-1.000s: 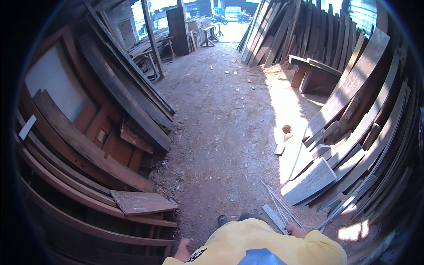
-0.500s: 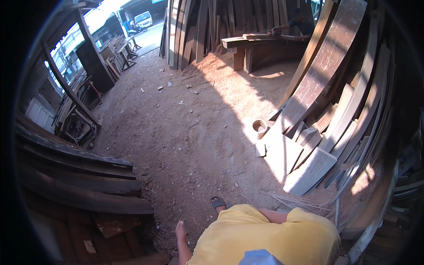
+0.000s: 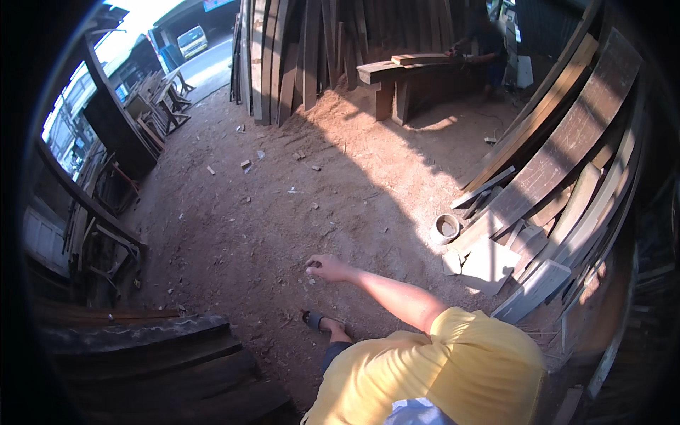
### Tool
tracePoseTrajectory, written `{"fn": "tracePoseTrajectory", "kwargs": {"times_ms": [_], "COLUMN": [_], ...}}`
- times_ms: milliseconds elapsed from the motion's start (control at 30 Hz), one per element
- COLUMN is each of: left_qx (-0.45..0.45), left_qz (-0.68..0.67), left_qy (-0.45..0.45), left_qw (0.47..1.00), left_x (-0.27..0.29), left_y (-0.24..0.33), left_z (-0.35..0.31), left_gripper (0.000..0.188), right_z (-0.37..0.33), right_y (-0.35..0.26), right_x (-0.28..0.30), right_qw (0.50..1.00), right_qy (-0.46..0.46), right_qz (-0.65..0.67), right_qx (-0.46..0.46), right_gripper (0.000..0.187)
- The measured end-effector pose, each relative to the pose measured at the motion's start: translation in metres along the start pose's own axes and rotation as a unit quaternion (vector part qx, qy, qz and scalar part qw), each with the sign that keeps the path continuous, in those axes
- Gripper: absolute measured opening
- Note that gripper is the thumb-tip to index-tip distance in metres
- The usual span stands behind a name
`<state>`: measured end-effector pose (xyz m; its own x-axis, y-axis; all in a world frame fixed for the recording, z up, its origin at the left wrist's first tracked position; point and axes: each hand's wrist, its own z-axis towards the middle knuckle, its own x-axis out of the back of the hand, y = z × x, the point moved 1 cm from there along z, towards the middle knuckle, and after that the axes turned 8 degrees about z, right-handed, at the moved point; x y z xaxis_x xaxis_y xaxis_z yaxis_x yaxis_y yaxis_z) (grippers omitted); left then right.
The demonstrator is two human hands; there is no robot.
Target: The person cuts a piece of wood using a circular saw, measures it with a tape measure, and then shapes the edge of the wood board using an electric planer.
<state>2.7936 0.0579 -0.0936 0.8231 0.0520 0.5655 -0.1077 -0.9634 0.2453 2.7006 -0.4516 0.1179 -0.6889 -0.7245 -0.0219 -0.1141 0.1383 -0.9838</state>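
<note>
My right hand reaches out in front of my body over the dirt floor, at the end of a bare arm. Its fingers are loosely curled in, and I see nothing held in them. It touches nothing; below it is the sandal on my foot. My left hand is out of view. My yellow shirt fills the lower middle.
Long boards lean along the right, by a round bucket and a pale flat panel. Stacked dark timber lies lower left. Behind, a person stands at a wooden bench near upright planks. Scraps dot the floor.
My right arm has swung forward into view. My left hand, low in the picture before, has gone out of view. The view has shifted, and the bucket and boards now appear farther right.
</note>
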Motion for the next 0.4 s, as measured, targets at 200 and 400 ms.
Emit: {"fn": "tracePoseTrajectory", "kwargs": {"times_ms": [200, 400], "left_qx": [-0.102, -0.172], "left_qz": [0.267, -0.266], "left_qy": [0.011, 0.141], "left_qw": [0.958, 0.938], "left_x": [0.213, 0.487], "left_y": [0.072, 0.216], "left_z": [0.138, 0.303], "left_gripper": [0.048, 0.048], "right_z": [0.018, -0.040], "right_y": [0.185, 0.233], "right_x": [0.046, 0.071], "right_qw": [0.821, 0.808], "right_qy": [-0.104, 0.105], "right_qz": [-0.463, -0.326], "right_qx": [-0.318, -0.480], "right_gripper": [0.046, 0.034]}}
